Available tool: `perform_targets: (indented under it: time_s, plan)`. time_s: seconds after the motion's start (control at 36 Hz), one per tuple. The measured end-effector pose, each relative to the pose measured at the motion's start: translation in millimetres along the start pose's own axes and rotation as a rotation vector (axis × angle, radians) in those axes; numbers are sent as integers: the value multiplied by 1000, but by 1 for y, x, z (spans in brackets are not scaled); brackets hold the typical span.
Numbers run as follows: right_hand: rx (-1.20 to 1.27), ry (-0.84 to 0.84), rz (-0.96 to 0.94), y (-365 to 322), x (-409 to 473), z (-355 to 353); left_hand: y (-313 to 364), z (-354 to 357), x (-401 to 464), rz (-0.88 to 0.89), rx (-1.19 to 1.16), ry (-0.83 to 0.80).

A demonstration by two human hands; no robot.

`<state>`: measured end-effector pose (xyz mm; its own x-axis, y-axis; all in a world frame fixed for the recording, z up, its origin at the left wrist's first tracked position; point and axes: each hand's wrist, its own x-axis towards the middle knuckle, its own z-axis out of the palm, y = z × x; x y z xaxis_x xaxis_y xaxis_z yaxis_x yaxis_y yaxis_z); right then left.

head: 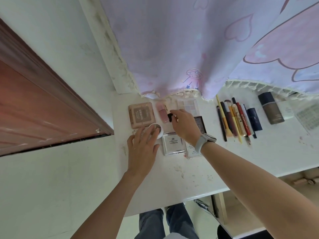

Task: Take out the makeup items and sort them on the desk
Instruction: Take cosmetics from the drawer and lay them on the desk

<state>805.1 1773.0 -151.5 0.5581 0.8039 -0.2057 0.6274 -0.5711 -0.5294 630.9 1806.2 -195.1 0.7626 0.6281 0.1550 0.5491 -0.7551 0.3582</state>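
on the white tabletop (198, 169), the left hand (141, 149) lies with fingers straight and spread over a small round white-rimmed compact (157, 130), pressing on it. the right hand (184, 126), a pale grey watch (204, 141) on its wrist, pinches a small black-capped tube (170, 117) beside a pink rectangular bottle (162, 112). a flat brown square palette (141, 115) lies left of them, two clear square cases (173, 144) just beneath the right wrist. well to the right sits a row of pencils and brushes (234, 119), then a dark foundation bottle (271, 107).
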Motion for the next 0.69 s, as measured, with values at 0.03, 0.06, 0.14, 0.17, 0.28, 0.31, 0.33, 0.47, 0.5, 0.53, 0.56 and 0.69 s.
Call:
perform_targets:
  time_s: [0.03, 0.06, 0.14, 0.17, 0.28, 0.31, 0.33, 0.47, 0.5, 0.53, 0.56, 0.69]
  plan:
    - [1, -10, -10, 1, -3, -1, -1, 1, 1, 6, 10, 19]
    - [4, -17, -17, 2, -6, -1, -2, 2, 2, 1, 6, 44]
    - [-12, 2, -54, 7, -16, 2, -7, 3, 4, -34, -7, 110]
    - [-30, 23, -74, 9, -19, 4, -8, 3, 5, -37, -16, 113]
    - [-99, 118, -202, 11, -37, 9, -9, 4, 7, -18, 0, 130]
    - [-120, 130, -226, 12, -44, 10, -8, 3, 6, -17, 12, 132]
    - [-148, 133, -247, 15, -51, 11, -7, 3, 5, -15, 24, 127]
    - [-178, 131, -289, 28, -86, 18, 2, 1, -4, -75, 66, 36]
    - [-145, 138, -275, 31, -92, 18, 9, -3, -5, -92, 42, 33]
    - [-109, 145, -260, 36, -98, 16, 17, -7, -6, -104, 7, 38]
    - [-73, 150, -242, 40, -105, 14, 27, -11, -6, -102, -41, 48]
    - [60, 265, -54, 70, -155, -11, 97, -11, -6, 54, -226, 21]
